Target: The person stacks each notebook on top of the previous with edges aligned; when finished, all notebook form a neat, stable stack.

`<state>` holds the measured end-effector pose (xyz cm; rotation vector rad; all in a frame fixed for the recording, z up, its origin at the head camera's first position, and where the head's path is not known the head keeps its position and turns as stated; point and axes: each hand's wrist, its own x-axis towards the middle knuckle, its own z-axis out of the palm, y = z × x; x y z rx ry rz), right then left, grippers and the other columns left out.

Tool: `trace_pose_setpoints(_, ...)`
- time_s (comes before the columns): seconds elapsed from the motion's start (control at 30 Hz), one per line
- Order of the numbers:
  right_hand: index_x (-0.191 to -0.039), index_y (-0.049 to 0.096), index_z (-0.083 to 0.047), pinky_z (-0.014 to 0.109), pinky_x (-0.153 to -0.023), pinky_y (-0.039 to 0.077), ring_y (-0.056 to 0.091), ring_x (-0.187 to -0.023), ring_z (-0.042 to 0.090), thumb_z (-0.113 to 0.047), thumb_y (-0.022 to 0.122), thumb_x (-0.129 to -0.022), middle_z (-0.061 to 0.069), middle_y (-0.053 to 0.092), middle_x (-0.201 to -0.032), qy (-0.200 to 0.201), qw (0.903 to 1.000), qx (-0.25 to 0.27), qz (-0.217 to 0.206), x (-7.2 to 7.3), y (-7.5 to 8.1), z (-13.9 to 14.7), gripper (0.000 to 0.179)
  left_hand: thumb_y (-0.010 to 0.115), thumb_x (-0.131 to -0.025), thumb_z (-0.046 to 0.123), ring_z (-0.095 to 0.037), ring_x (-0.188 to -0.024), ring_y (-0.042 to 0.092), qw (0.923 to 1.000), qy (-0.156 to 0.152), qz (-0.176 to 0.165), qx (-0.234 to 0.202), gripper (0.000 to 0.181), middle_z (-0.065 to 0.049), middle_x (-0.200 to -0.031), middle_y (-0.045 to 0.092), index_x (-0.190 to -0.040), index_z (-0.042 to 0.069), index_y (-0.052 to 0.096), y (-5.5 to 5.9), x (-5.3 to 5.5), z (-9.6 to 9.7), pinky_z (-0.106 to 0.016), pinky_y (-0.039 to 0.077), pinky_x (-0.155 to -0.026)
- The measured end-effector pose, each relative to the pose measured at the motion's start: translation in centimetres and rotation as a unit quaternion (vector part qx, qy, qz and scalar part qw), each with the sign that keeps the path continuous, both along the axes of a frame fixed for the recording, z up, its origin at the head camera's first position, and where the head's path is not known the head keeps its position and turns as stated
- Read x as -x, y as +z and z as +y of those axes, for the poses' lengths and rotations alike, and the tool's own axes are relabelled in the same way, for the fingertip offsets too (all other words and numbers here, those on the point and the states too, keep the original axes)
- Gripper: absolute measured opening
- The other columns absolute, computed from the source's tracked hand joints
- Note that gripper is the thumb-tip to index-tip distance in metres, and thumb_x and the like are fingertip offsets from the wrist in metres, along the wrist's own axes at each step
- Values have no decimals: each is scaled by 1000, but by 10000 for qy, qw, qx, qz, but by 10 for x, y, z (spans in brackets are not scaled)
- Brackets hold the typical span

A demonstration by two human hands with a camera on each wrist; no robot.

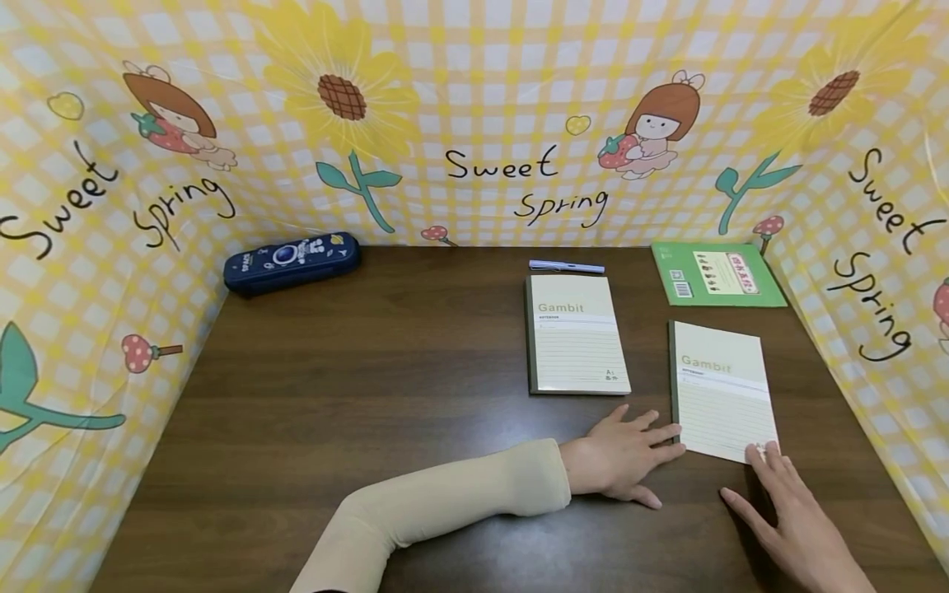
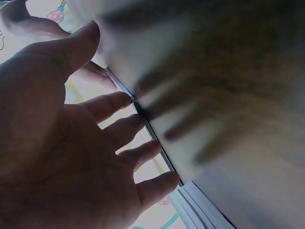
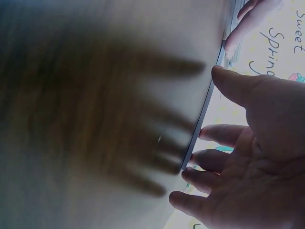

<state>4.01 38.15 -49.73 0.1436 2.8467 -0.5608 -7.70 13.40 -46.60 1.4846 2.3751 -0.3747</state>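
Note:
A cream notebook [image 1: 722, 395] with a dark spine and "Gambit" on its cover lies at the right of the table, slightly turned. My left hand [image 1: 626, 453] is spread out beside its lower left, with fingertips against or close to the spine edge. At the lower right corner, fingertips of my right hand [image 1: 797, 511] touch the notebook, while the thumb stands apart from it. In the left wrist view the fingers [image 2: 128, 129] reach the notebook's edge [image 2: 151, 130]. A second cream "Gambit" notebook [image 1: 578, 338] lies to the left of the first.
A blue pen [image 1: 567, 267] lies just behind the second notebook. Back right, a green booklet [image 1: 719, 274] rests near the checked cloth wall [image 1: 489, 99]. A dark blue pencil case [image 1: 292, 262] sits at the back left of the brown table [image 1: 356, 354].

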Motion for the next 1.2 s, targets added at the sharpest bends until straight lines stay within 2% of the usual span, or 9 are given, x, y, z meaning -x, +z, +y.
trace_pose_setpoints(0.13,-162,23,6,82,-97,33,15,-150,65,-50,58,-105,43,9,-164,-34,9998,45,176,0,2,-4,87,39,-97,79,-10,-164,11,9999,-3,-94,-75,83,20,-176,3,-167,44,10,1,1,-5,-39,22,-133)
trace_pose_setpoints(0.33,-151,45,9,78,-90,41,41,-130,70,-44,62,-104,45,33,-156,-159,9974,45,696,3,7,-6,72,38,-100,74,-9,-164,13,9985,55,-482,-248,78,18,-175,8,-167,42,13,3,4,-5,-36,23,-133)
trace_pose_setpoints(0.43,-148,48,9,76,-89,43,44,-125,71,-42,63,-104,44,40,-151,-312,9961,90,824,4,11,-6,69,40,-103,69,-11,-163,18,9950,116,-811,-577,76,15,-175,17,-167,37,16,3,7,-3,-36,24,-132)
trace_pose_setpoints(0.57,-146,49,11,70,-84,47,55,-118,65,-37,66,-103,43,54,-139,-609,9921,156,1089,8,18,-4,67,44,-105,63,-14,-159,31,9845,203,-1193,-1270,74,3,-172,31,-167,28,24,3,10,1,-33,28,-130)
trace_pose_setpoints(0.73,-144,51,12,55,-69,58,72,-94,52,-34,65,-104,41,66,-121,-1088,9860,310,1222,17,26,2,63,49,-105,59,-21,-153,42,9610,731,-1670,-2077,74,-11,-168,38,-166,23,28,2,11,7,-29,37,-125)
trace_pose_setpoints(0.93,-147,49,10,43,-65,60,72,-101,52,-39,62,-105,41,62,-130,-1406,9835,313,1099,21,30,9,67,56,-104,52,-12,-144,52,9298,1534,-1832,-2798,70,-2,-158,52,-162,15,38,2,12,14,-22,43,-117)
trace_pose_setpoints(1.03,-146,50,9,34,-64,55,77,-85,19,-40,64,-104,37,64,-131,-1467,9828,293,1080,24,30,13,66,57,-104,51,-11,-143,53,9107,1990,-2014,-3009,68,1,-155,55,-159,14,42,2,12,15,-22,43,-116)
trace_pose_setpoints(1.13,-145,51,8,44,-73,52,54,-74,-21,-41,63,-104,34,65,-132,-1532,9826,364,985,25,30,16,65,59,-102,51,-11,-138,57,8857,2461,-2323,-3177,67,1,-152,59,-157,16,44,1,11,15,-20,46,-111)
trace_pose_setpoints(1.2,-145,52,8,53,-79,48,36,-74,-32,-41,62,-104,32,66,-131,-1587,9818,465,930,25,30,18,64,61,-101,50,-9,-132,61,8662,2720,-2586,-3299,67,1,-152,59,-157,17,44,0,11,15,-18,48,-106)
